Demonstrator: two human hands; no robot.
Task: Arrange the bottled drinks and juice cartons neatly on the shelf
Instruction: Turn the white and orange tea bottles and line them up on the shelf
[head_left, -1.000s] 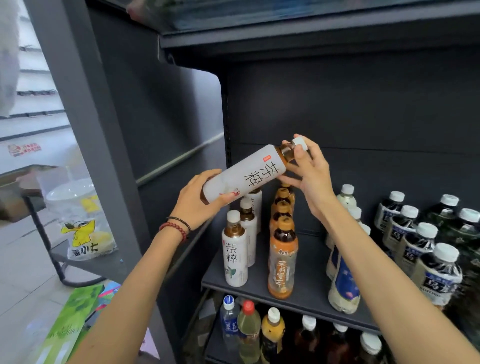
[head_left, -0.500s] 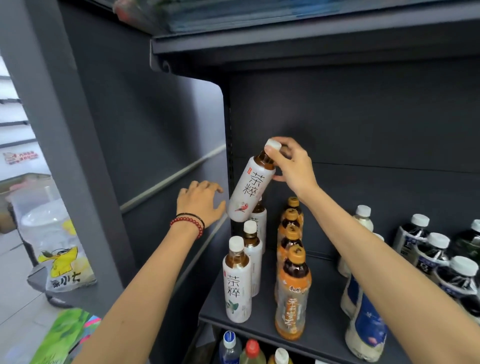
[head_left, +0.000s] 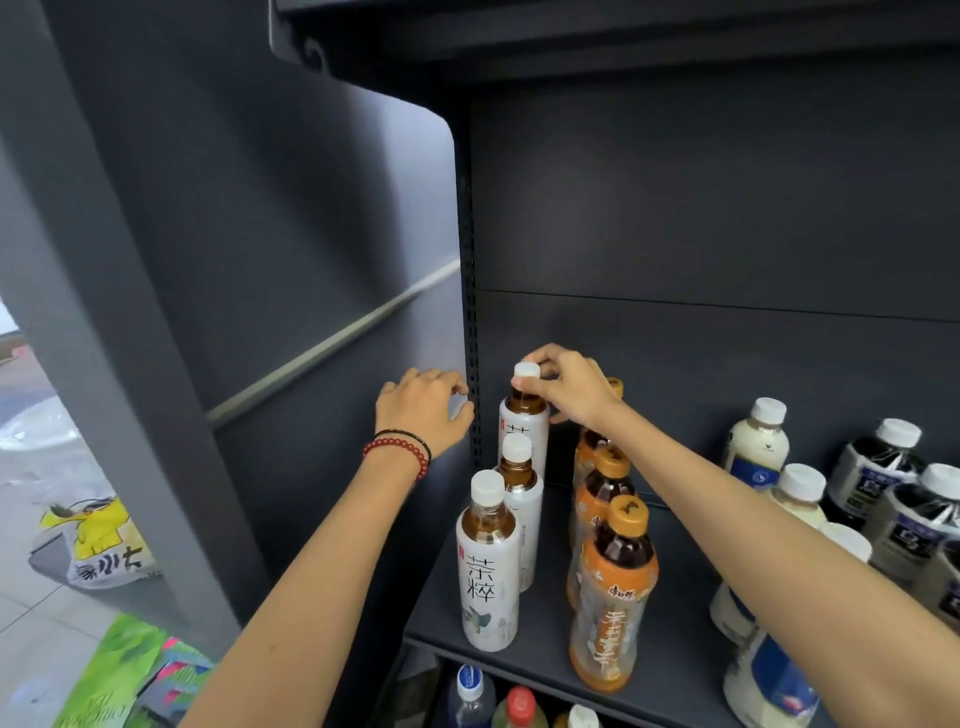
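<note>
A white-labelled tea bottle (head_left: 523, 434) stands upright at the back of the leftmost row on the dark shelf (head_left: 670, 631). My right hand (head_left: 571, 387) pinches its white cap from above. Two more white tea bottles (head_left: 488, 566) stand in front of it in the same row. To their right runs a row of orange-labelled tea bottles (head_left: 610, 597). My left hand (head_left: 423, 410) hangs beside the shelf's left wall with loosely curled fingers and holds nothing.
Milky white bottles (head_left: 761, 441) and dark bottles with white caps (head_left: 883, 467) fill the shelf's right side. More bottles (head_left: 519, 706) stand on the shelf below. A shelf board (head_left: 623, 31) hangs overhead. Bags (head_left: 98, 540) lie on the floor at left.
My right hand has tipped the white tea bottle upright and lowered it to the back of the left row. My left hand let go of it and drew aside to the left.
</note>
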